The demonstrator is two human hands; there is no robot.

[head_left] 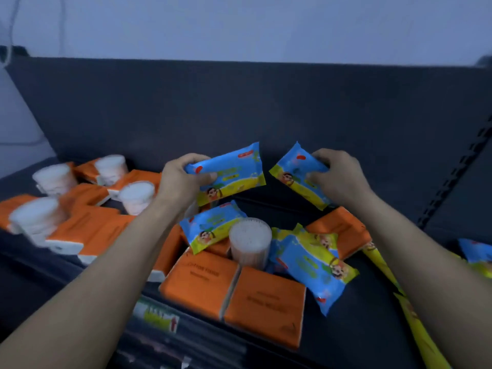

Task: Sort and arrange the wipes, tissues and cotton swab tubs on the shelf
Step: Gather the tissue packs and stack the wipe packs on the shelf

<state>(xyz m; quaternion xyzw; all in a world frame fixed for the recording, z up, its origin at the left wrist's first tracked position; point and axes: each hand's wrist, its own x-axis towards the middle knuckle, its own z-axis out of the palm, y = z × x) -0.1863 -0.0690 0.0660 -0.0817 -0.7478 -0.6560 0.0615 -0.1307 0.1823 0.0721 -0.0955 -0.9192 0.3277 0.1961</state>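
Note:
My left hand (181, 179) grips a blue and yellow wipes pack (234, 174), held above the dark shelf (359, 328). My right hand (335, 177) grips a second wipes pack (295, 174), tilted, to its right. Below them lie two more wipes packs (210, 227) (314, 262). A cotton swab tub (250, 243) stands upright between those two. Orange tissue packs (266, 304) (199, 280) lie at the front. At the left, several swab tubs (137, 195) (110, 169) sit among more orange tissue packs (87, 227).
The shelf's dark back panel (266, 107) rises behind everything. A slotted upright (458, 174) runs along the right side. More wipes packs (476, 254) show at the right edge. A price label strip (157, 315) lines the shelf's front edge.

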